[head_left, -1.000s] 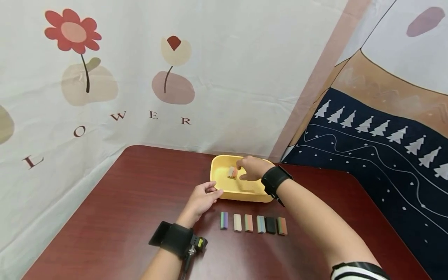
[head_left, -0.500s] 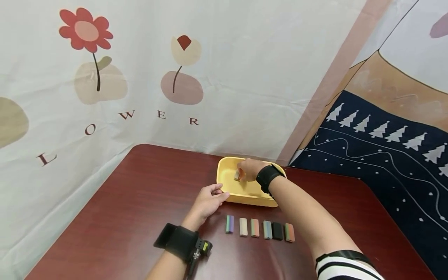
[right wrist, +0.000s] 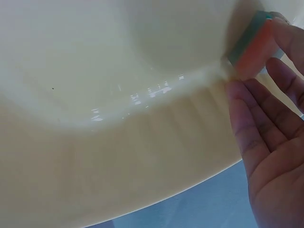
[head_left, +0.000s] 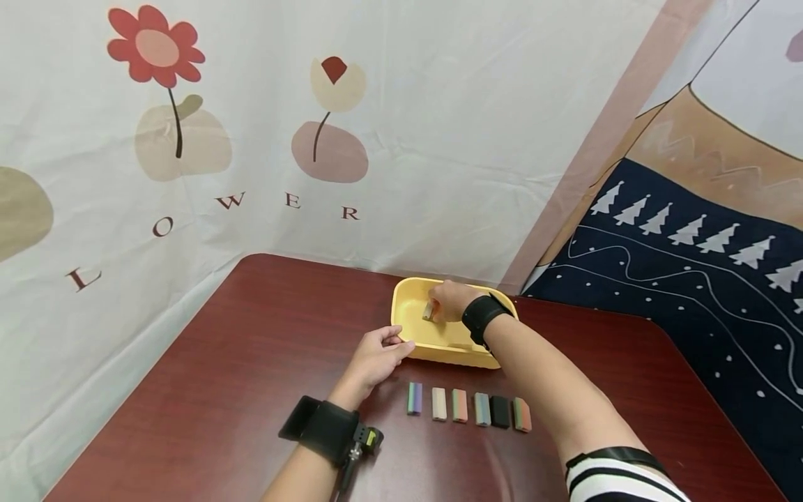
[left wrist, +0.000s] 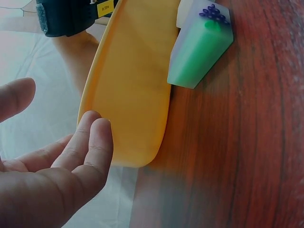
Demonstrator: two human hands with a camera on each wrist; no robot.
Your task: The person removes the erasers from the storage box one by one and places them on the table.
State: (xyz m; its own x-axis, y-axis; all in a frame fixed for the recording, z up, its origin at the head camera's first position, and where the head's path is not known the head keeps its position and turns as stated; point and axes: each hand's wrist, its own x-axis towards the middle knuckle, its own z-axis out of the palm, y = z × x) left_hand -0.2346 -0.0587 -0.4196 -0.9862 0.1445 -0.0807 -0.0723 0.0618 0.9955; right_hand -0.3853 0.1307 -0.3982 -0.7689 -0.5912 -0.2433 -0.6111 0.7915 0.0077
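Note:
In the head view, a yellow plastic basin [head_left: 456, 355] stands toward the back of the table. My right hand [head_left: 454, 302] reaches down into it, and its thumb and fingers pinch an orange-and-green eraser [right wrist: 257, 51] near the inner wall in the right wrist view. A pale eraser end [head_left: 429, 310] shows beside those fingertips. At the basin's front left corner is my left hand [head_left: 374, 359], its fingertips touching the outer wall in the left wrist view while the thumb stays apart. Close to the basin lies a green-and-purple eraser [left wrist: 203, 50] with a grape print.
Several erasers form a row in front of the basin, including a cream one [head_left: 439, 404], a blue one [head_left: 482, 409], a black one [head_left: 500, 411] and an orange-and-green one [head_left: 522, 415]. The dark red table [head_left: 251, 335] meets a printed cloth wall [head_left: 439, 139] behind.
My right hand has lowered into the basin and closed its fingers round the orange-and-green eraser there. The left hand stays at the corner; the head view has shifted slightly.

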